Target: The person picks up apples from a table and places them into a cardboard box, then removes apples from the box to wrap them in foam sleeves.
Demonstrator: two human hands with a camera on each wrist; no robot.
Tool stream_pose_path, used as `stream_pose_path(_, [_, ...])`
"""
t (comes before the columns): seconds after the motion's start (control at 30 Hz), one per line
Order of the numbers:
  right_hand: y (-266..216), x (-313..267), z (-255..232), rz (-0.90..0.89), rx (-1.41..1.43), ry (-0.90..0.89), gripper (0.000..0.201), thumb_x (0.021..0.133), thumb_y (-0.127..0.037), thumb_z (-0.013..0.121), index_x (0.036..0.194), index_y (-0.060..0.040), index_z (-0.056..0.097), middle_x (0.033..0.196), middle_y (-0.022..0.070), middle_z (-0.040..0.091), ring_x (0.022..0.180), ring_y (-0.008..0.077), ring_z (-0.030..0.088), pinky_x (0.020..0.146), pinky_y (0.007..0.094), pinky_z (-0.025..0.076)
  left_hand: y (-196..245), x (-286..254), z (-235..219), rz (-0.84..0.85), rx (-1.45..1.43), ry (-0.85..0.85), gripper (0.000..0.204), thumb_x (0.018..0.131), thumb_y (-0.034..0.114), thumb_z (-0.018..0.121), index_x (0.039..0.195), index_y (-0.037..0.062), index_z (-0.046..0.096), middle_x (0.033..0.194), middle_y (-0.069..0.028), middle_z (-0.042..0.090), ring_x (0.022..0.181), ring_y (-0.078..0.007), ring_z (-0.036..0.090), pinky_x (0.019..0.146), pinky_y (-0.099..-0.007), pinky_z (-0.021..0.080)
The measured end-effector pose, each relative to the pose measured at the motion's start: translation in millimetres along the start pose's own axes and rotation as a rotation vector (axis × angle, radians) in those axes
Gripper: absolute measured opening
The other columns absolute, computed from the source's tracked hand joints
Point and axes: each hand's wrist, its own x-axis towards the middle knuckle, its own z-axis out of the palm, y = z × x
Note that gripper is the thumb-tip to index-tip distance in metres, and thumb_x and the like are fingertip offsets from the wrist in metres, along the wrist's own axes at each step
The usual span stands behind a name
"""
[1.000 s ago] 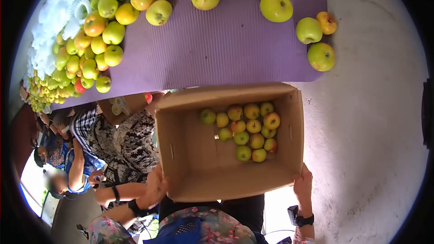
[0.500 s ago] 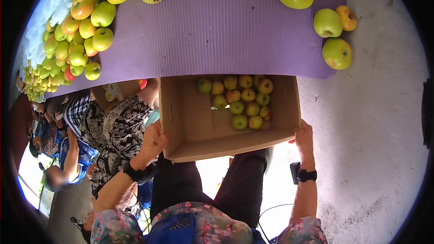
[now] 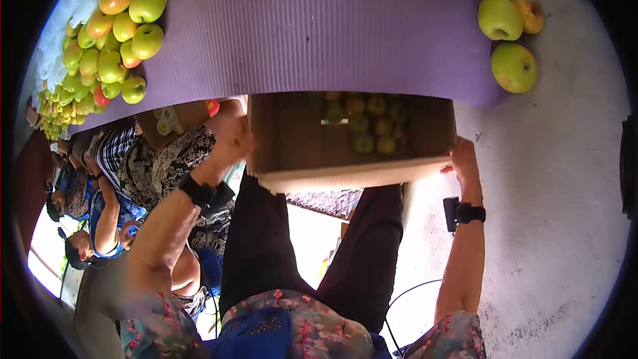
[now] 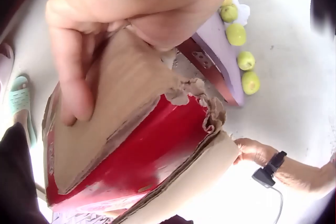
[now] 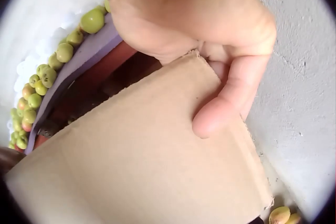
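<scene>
A box of apples is gripped at nine o'clock by the left hand, at three by the right hand; a mat is seen at twelve.

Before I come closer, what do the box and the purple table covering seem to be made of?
The box looks like cardboard: matt brown, one face shiny red, its torn edges rough and layered. The purple covering is dull and finely ribbed, perhaps foam or rubber.
</scene>
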Motion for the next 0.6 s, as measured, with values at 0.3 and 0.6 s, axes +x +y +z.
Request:
stream_pose_path(0.3, [-3,64,27,-0.082,0.130,0.065,0.031,0.084,-0.003,0.043,0.105,0.0087,0.062,0.088,0.0250,0.065,0.060,0.0376,0.068,0.044,0.0399,0.060,-19,66,-14,-0.113,0.591,0.108,0.015,0.084,0.017,0.058,0.081,0.0030,0.061,0.081,-0.0054,0.061,0.074,-0.0150,0.057,0.063,-0.0311,0.045])
stream_pose_path(0.6, [7,51,80,-0.097,0.183,0.092,0.038,0.090,-0.002,0.041,0.124,0.0047,0.057,0.105,0.0209,0.064,0.084,0.0328,0.070,0.054,0.0377,0.064,-79,127,-63,-0.077,0.476,0.159,0.044,0.098,0.034,0.044,0.130,0.0053,0.050,0.137,-0.0120,0.052,0.125,-0.0280,0.048,0.110,-0.0394,0.036])
